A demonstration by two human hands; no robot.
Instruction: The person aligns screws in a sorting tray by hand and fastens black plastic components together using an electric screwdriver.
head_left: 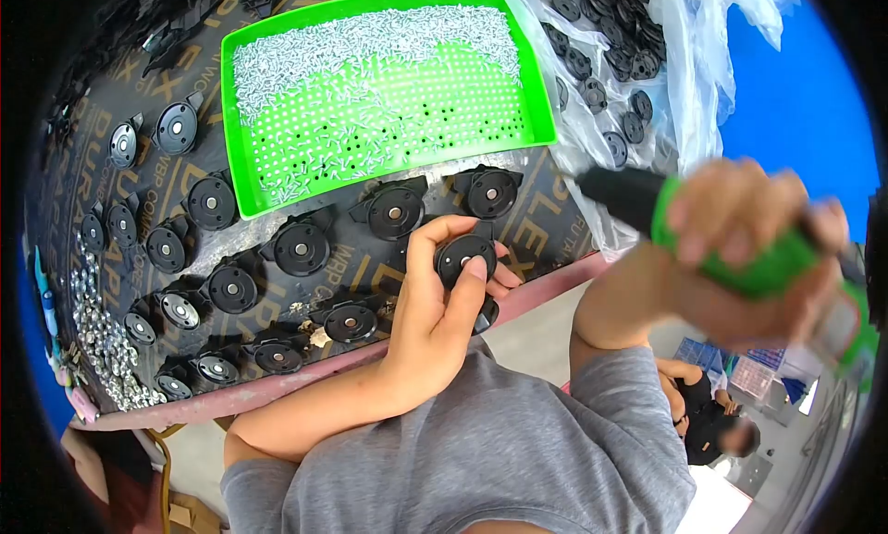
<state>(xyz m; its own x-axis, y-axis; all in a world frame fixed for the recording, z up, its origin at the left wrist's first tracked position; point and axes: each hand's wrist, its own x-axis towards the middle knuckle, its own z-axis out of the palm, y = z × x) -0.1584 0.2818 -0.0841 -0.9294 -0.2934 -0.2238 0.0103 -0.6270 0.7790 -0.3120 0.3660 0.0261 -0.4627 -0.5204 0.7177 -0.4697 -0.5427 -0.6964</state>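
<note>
My left hand [435, 307] is closed round a round black plastic part [453, 254], its thumb pressed on the top near the middle. Just below these fingers, another black part [487, 316] shows partly at the table's edge. My right hand [740, 298], smeared by motion, grips a green and black power screwdriver [622, 197]. The tool is raised to the right of the held part and apart from it, its nose pointing left. Similar black parts with a bright centre, such as one black part [396, 210] and another black part [490, 193], lie in rows nearby.
A green perforated tray [231, 164] holds many small silver screws [370, 49]. Plastic sheeting [689, 72] with loose black discs [638, 35] lies at the right. Small shiny metal pieces [102, 340] are heaped at the left. Another person [712, 423] sits at the lower right.
</note>
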